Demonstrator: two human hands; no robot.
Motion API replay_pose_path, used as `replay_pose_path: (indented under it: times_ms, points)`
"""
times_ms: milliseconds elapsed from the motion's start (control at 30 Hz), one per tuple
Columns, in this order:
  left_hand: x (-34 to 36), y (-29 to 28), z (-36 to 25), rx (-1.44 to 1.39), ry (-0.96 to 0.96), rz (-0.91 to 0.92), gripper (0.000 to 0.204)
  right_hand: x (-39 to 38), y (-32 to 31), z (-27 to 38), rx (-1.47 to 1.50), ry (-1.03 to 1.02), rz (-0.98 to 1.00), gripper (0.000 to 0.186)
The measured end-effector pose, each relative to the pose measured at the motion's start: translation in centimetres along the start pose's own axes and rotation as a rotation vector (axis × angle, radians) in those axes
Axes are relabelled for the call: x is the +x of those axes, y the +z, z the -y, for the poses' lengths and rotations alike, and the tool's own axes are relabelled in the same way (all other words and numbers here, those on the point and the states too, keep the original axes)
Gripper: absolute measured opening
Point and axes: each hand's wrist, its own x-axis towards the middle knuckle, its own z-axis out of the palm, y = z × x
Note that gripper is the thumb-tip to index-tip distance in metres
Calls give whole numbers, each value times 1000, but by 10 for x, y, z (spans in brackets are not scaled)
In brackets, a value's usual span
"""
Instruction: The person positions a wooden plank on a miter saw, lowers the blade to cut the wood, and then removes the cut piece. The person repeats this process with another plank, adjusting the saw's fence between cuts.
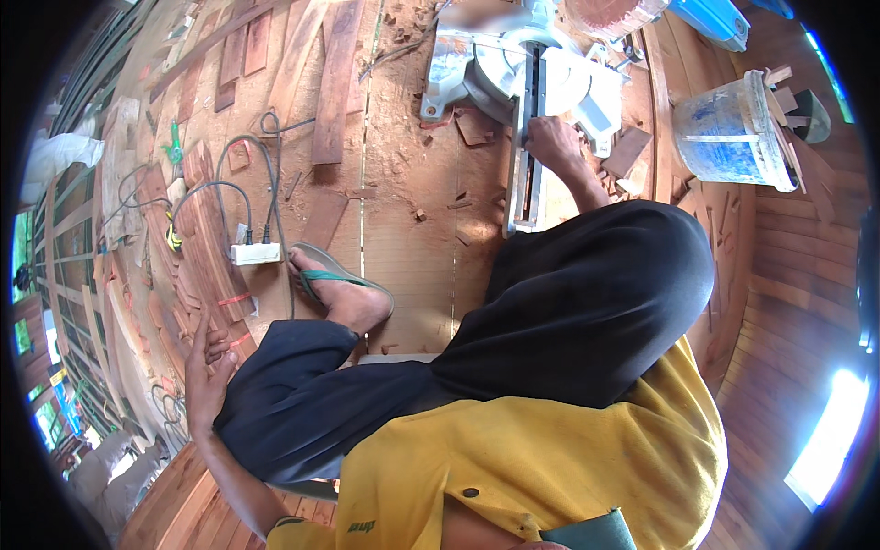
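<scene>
At the upper right, a mitre saw (pixel 500 78) with a pale metal base and round turntable sits on the wooden boards. A long, slotted metal arm (pixel 524 188) runs from its turntable toward my raised right knee. My right hand (pixel 555 144) is closed against this arm, its fingertips mostly hidden. My left hand (pixel 209 371) is held beside my left knee with fingers apart and nothing in it. Close to its fingertips lie long reddish wood strips (pixel 206 225) bound with red bands.
A white power strip (pixel 256 254) with dark cords lies near my sandalled left foot (pixel 341 291). Loose planks (pixel 337 87) and sawdust are spread at the upper left. A paint-stained bucket (pixel 729 133) of wood offcuts stands right of the saw. A green-handled tool (pixel 172 144) lies farther left.
</scene>
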Motion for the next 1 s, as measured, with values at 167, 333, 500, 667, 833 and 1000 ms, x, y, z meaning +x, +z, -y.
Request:
replay_pose_path:
  times_ms: [167, 333, 500, 667, 833, 1000]
  points:
    - [1, 4, -12, -52, -47, 6, 81, -1, 2, -2, 25, -49, -59, 16]
    - [32, 2, -69, 303, 153, 243, 82, -15, -16, 5, 125, -160, -102, 22]
    - [137, 33, -144, 717, 640, 396, 64, -69, -25, 4, 694, -102, -79, 26]
    - [341, 172, -209, 478, 833, 145, 20, -147, 5, 25, 889, 285, 53, 30]
    - [457, 320, -234, 238, 495, -104, 22, -211, 17, 20, 886, 370, -42, 21]
    - [471, 356, -240, 442, 296, -232, 18, -233, 16, -5, 801, 450, -29, 21]
